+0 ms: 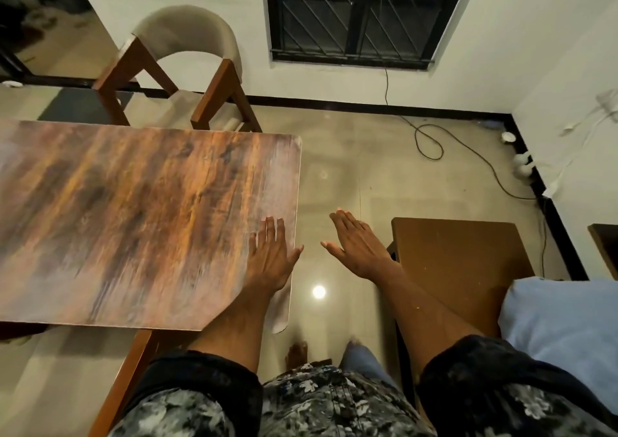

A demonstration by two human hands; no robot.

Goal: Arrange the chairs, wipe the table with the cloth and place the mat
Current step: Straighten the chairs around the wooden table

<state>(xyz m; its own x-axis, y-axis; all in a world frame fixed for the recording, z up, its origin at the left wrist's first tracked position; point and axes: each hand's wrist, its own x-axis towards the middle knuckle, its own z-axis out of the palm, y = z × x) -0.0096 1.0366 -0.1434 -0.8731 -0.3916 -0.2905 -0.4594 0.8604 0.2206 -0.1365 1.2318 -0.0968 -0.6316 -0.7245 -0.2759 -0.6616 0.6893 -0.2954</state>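
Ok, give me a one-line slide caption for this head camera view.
Left hand flat on the mat near its right edge, right hand open above the floor.

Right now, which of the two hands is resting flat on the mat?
The left hand: its palm lies flat on the wood-patterned mat near its right edge. The right hand is open over the bare floor, touching nothing.

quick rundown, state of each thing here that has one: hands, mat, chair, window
left hand: open, flat on the mat
right hand: open, empty, over the floor
mat: spread flat on the table
chair: upright, at the table's far side
window: barred, dark
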